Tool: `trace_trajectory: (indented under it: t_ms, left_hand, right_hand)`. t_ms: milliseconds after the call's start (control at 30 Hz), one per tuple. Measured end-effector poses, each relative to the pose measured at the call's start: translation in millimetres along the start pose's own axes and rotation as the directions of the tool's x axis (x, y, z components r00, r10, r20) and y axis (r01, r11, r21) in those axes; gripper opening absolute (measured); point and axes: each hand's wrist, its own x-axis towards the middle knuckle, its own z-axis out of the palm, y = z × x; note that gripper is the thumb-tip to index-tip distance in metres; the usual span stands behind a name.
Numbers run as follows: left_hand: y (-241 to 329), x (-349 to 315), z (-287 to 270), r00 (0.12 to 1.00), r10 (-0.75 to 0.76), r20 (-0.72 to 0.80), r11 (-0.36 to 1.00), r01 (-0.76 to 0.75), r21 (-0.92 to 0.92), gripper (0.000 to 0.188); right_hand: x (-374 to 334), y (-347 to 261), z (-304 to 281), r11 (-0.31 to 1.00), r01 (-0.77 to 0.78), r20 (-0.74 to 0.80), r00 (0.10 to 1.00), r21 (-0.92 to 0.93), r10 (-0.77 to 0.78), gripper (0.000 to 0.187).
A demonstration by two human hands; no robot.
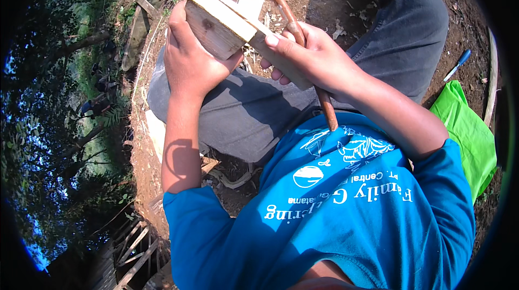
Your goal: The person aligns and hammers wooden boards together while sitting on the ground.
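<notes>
Hand-held woodwork, seen from the head of a seated person. The left hand (194, 63) grips a squared wooden block (219, 29), thumb along its near side and fingers around its left end; a dark knot marks the face. The block is held up over the lap, clear of the ground (346, 0). The right hand (313, 54) is closed, its thumb pinching a narrow, flat strip (286, 65) against curled fingers; the strip meets the block's right end, and its kind cannot be told. The same hand encloses the brown handle of a hammer (284, 6), whose dark head points away from the body and whose handle end reaches the shirt.

The blue shirt (346, 230) bears the only clear writing: several lines of white lettering, inverted in this view and partly broken by folds, with white line drawings and a round emblem (308, 177). Dark trousers (403, 30) cover the folded legs. Pale wood chips (339, 30) lie on the ground beyond the lap. Toward the ground's right edge lie a slender blue-and-white object (459, 64) and bright green sheeting (466, 136); foliage (48, 84) borders its left edge.
</notes>
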Motion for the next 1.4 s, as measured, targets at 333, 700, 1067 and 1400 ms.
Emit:
trace_trajectory:
  t_ms: [333,700,1067,1400]
  left_hand:
    - [5,6,3,1.000,-0.005,0.000,0.999,0.005,0.033,0.117]
    - [0,11,9,0.999,-0.032,0.021,0.999,0.032,0.023,0.113]
    - [4,22,22,0.994,-0.072,0.082,0.994,0.065,0.083,0.104]
    - [-29,58,75,0.933,-0.021,0.358,0.999,0.005,0.046,0.101]
  right_hand:
    - [6,9,0,0.998,0.041,-0.031,0.999,0.055,-0.039,0.036]
    - [17,17,3,0.995,0.085,-0.094,0.992,0.043,-0.081,0.036]
    - [25,19,-31,0.994,-0.002,0.084,0.996,0.106,-0.007,0.042]
    - [66,46,-72,0.973,-0.144,-0.228,0.968,-0.183,0.100,0.048]
